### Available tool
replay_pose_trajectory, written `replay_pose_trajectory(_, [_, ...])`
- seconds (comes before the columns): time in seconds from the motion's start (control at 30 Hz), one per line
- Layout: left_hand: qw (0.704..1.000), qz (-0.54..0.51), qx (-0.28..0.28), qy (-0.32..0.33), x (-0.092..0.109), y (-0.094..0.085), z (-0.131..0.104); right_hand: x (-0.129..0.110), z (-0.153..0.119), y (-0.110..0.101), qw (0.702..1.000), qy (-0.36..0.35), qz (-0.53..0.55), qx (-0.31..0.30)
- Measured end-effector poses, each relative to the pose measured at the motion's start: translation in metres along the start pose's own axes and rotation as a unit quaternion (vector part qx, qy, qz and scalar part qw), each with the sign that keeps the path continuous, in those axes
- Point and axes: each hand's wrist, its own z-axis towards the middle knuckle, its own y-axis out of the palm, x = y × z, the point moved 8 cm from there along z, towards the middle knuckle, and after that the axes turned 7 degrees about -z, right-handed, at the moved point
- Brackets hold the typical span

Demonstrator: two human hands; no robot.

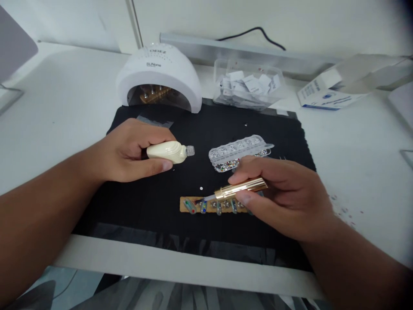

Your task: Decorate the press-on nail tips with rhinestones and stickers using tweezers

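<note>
My left hand [135, 150] is closed round a cream nail polish bottle [166, 152], tilted on its side with its clear neck uncapped and pointing right. In my right hand [284, 189] is a nail polish brush [241, 188] with a ribbed gold cap handle. Its bristles reach down to the left end of a tan strip [183, 206], by the nail tips there; I cannot tell whether they touch. Several nail tips [203, 206] with coloured gems stand across the strip, between silver round studs. My right fingers hide the strip's right end.
A gem case [237, 148] with its lid raised lies behind my right hand. At the back stand a white nail lamp [161, 69] with another strip inside, a clear tub [248, 101] of white packets and a white box [332, 92]. A black mat [145, 202] covers the desk's middle.
</note>
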Motion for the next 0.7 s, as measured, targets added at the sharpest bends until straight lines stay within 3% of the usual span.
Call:
replay_pose_trajectory(0.13, [1.0, -0.003, -0.002, 0.0, 0.0, 0.0, 0.0, -0.001, -0.001, 0.003, 0.999, -0.014, 0.039, -0.015])
replay_pose_trajectory(0.3, [1.0, -0.005, -0.002, 0.002, 0.0, 0.0, -0.001, -0.003, 0.002, 0.004, 0.999, -0.042, -0.013, -0.021])
replay_pose_trajectory(0.5, [1.0, -0.015, -0.01, 0.01, 0.003, 0.002, -0.002, 0.008, -0.004, -0.01, 0.998, 0.006, 0.051, 0.038])
replay_pose_trajectory(0.7, [1.0, 0.004, 0.0, 0.019, 0.005, 0.003, -0.002, 0.032, -0.013, -0.028, 0.973, 0.055, 0.147, 0.169])
